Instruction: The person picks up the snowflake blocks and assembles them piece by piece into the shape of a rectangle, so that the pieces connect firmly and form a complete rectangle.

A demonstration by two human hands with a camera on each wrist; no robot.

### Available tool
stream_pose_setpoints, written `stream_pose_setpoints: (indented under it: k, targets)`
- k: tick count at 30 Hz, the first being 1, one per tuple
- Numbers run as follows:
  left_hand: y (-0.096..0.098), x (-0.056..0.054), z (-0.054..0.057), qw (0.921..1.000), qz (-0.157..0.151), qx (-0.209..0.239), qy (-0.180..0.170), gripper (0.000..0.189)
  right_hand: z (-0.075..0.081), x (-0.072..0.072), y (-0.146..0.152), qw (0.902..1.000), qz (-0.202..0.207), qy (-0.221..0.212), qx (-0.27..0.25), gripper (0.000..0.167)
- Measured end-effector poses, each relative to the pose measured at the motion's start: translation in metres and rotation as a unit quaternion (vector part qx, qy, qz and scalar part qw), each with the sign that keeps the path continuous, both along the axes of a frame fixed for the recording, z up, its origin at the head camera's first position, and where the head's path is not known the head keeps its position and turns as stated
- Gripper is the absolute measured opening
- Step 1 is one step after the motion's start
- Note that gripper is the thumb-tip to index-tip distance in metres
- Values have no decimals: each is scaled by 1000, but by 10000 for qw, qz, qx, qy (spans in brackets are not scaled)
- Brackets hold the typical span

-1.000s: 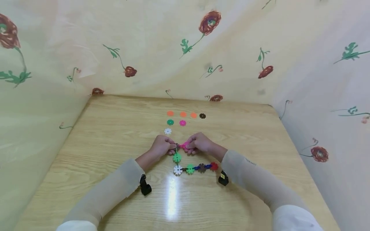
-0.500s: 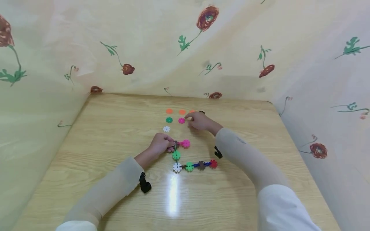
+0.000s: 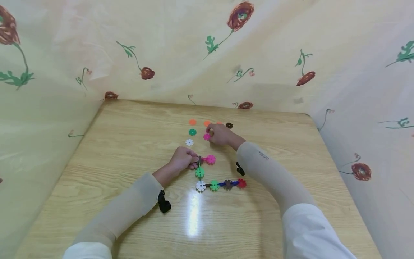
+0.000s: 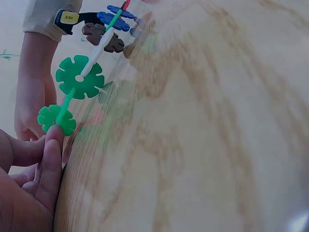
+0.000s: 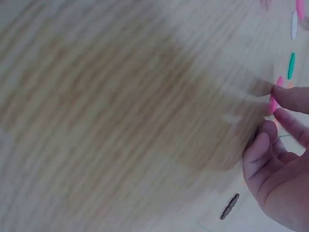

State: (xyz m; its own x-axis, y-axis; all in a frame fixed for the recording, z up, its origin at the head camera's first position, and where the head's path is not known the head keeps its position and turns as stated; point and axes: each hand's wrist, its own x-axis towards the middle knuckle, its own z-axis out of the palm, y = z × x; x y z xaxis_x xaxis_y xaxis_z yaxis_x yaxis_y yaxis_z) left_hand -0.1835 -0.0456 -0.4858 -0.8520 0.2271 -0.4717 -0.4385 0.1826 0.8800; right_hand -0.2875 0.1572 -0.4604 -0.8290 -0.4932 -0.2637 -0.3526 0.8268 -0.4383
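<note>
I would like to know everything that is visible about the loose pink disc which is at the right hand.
The loose pink disc is small, thin and flower-shaped, with a notched rim; it looks like plastic. It is at the far part of the wooden table, to the right of a dark green disc. The right hand pinches it at its edge between fingertips. The right wrist view shows it almost edge-on, as a narrow strip. Whether it is lifted off the wood cannot be told.

Head view: bright, diffuse
Desk point(image 3: 142, 140): white glare streak, soft shadows beside sleeves point(image 3: 123, 208)
Left wrist view: dimmer, bright spot lower right
Right wrist view: dim, grain blurred, shadow near fingers point(image 5: 292, 100)
</note>
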Motion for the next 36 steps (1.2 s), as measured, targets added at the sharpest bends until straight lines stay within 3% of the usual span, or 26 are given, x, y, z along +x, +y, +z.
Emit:
stream_pose_setpoints:
  k: [5,11,16,23,36]
  targets:
    - [1,1,3,10000,-51,-21,2,10,-3,2,1,9996,182,184,-81,31]
    - [3,1,0,10000,24,-30,74,9,-2,10,9,9992,-191,-59,-341,16]
    - [3,-2,0,9999,36,-5,148,9,5,33,28,9963,-364,-133,-765,13]
    - [-1,-3,3,9998,12,-109,177,11,12,72,46,9929,-287,-288,-1114,6]
    - [1,3,5,9999,28,-88,103,12,1,94,47,9917,-302,-123,-1241,6]
